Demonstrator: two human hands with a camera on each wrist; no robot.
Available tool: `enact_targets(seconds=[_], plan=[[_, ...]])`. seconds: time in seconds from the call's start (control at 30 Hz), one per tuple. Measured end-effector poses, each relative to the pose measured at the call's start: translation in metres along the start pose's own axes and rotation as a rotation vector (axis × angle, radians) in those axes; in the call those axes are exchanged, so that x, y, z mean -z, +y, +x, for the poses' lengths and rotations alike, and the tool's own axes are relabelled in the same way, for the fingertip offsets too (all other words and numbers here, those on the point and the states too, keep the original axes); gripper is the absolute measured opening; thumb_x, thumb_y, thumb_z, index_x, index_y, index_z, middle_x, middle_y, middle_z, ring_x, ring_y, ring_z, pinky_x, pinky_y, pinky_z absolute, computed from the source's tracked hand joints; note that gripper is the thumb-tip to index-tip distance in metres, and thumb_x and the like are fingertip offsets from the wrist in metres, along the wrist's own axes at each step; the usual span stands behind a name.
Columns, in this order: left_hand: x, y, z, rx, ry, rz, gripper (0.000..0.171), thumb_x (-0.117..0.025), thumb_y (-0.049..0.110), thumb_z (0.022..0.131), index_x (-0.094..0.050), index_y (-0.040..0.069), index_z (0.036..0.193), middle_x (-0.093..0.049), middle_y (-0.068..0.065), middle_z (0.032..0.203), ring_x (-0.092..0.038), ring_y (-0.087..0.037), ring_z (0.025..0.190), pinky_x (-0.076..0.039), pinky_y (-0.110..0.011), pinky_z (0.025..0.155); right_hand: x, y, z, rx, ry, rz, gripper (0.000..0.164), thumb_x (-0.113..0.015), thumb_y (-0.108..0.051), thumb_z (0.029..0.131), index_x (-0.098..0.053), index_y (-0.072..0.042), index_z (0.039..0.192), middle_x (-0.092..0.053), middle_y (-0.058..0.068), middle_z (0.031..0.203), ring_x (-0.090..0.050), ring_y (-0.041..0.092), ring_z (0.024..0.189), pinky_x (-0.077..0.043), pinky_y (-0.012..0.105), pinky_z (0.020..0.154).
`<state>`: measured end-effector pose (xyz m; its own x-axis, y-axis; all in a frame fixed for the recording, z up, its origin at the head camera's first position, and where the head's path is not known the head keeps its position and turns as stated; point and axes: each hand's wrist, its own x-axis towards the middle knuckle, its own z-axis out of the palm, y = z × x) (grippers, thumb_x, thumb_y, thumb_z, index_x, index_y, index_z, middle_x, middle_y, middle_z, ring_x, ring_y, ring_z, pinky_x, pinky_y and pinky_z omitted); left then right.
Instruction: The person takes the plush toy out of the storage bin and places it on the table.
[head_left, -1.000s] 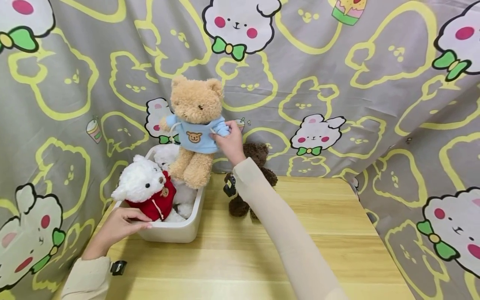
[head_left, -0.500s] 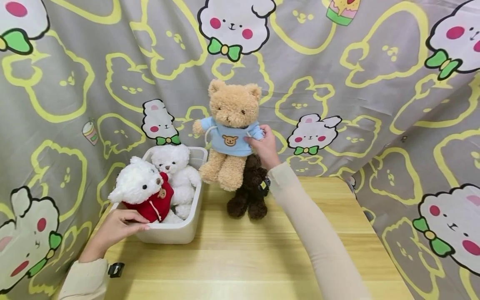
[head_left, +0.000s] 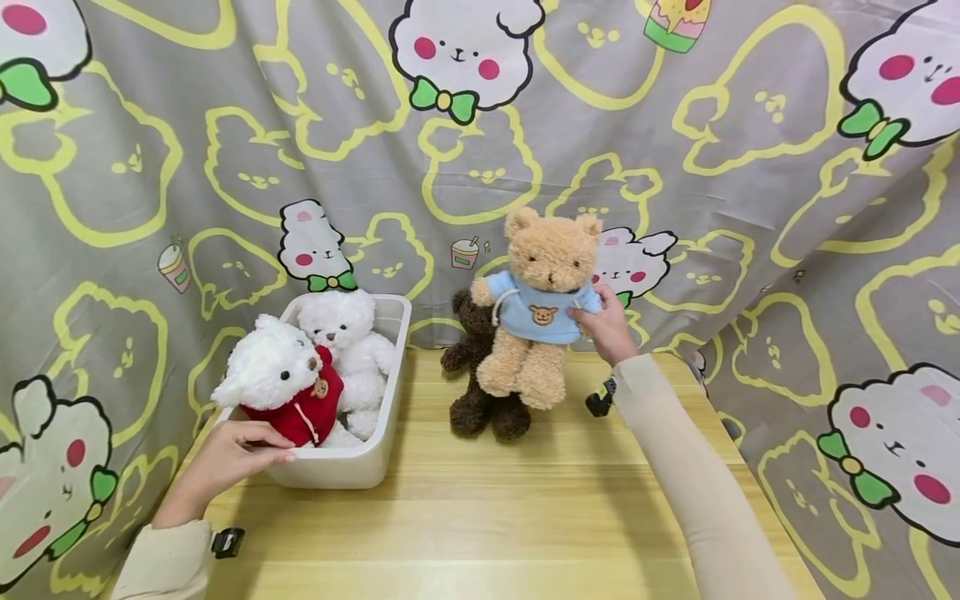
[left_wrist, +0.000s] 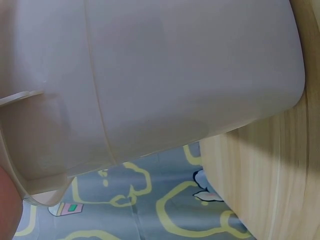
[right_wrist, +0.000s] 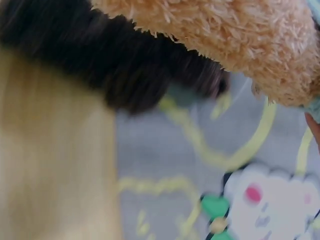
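Above the wooden counter point(head_left: 487, 525) in the head view, the right grip point(head_left: 611, 327) is narrow, pinching one sleeve of the light-blue hoodie point(head_left: 558, 327) on a tan teddy bear point(head_left: 536, 300), held upright, partly in front of a dark-brown plush bear point(head_left: 477, 387). Well to their left, a white bin point(head_left: 330, 473) contains a tilted white teddy bear in a red hoodie point(head_left: 281, 367) and an undressed white teddy bear point(head_left: 352, 346); the left grip point(head_left: 234, 457) holds its near rim between thumb and fingers. The left wrist view shows mostly the bin's outer wall. In the right wrist view, tan fur fills the top, the dark-brown plush bear blurs beyond, and a fingertip touches blue cloth at the right edge.
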<state>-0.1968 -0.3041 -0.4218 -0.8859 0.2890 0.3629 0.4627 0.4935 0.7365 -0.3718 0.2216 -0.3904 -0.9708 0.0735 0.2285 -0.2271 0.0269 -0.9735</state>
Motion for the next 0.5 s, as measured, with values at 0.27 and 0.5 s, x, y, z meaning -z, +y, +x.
enact_targets(seconds=[0.27,0.5], plan=[[0.002,0.0,0.0,-0.002,0.005,-0.001,0.016,-0.078,-0.01,0.067,-0.073,0.004,0.074,-0.069,0.002,0.071,-0.062,-0.004,0.062,-0.05,-0.019,0.053,0.056,0.044,-0.01,-0.096,0.015,-0.009,0.034,-0.062,0.012,0.081,-0.043,-0.01,0.099,-0.054,-0.006,0.093,-0.054,0.005,0.083,-0.047,0.015,0.072],[0.001,-0.022,-0.003,0.018,-0.016,-0.022,0.015,-0.077,-0.009,0.068,-0.074,0.004,0.076,-0.069,0.003,0.073,-0.063,-0.005,0.063,-0.051,-0.02,0.054,0.087,0.075,-0.022,-0.19,-0.002,-0.078,0.033,-0.061,0.009,0.085,-0.042,-0.007,0.107,-0.053,-0.006,0.094,-0.055,0.003,0.08,-0.048,0.016,0.071]])
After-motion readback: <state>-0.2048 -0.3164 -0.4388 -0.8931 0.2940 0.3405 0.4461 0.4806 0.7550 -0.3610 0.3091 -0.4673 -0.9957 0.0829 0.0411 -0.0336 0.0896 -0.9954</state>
